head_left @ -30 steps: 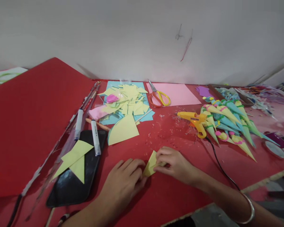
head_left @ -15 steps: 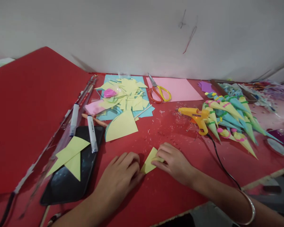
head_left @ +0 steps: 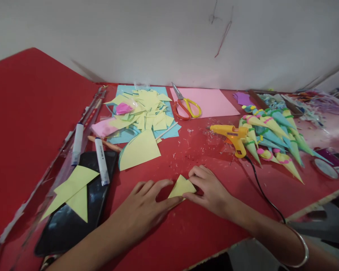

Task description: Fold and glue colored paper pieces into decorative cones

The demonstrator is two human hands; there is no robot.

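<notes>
A small piece of yellow paper (head_left: 182, 187), folded over on itself, lies on the red table (head_left: 169, 241) between my hands. My left hand (head_left: 149, 199) has its thumb along the paper's lower edge, its index finger arched near the left side. From the right, my right hand (head_left: 207, 188) pinches the paper's corner between thumb and fingers. More yellow pieces (head_left: 79, 182) rest on a black phone (head_left: 70, 222) at the left. Beyond my left hand sits a stack of quarter-round yellow sheets (head_left: 139, 150).
Yellow scraps (head_left: 148, 105) cover blue paper at the back. Scissors (head_left: 186, 105) lie on pink paper (head_left: 211, 101). A yellow glue gun (head_left: 233, 137) with a black cord stands near a pile of paper cones (head_left: 274, 131). Markers (head_left: 102, 162) lie at the left.
The yellow paper is now folded over into a wider shape. My left thumb has moved right onto its lower edge and the left fingers have spread. The view has shifted slightly.
</notes>
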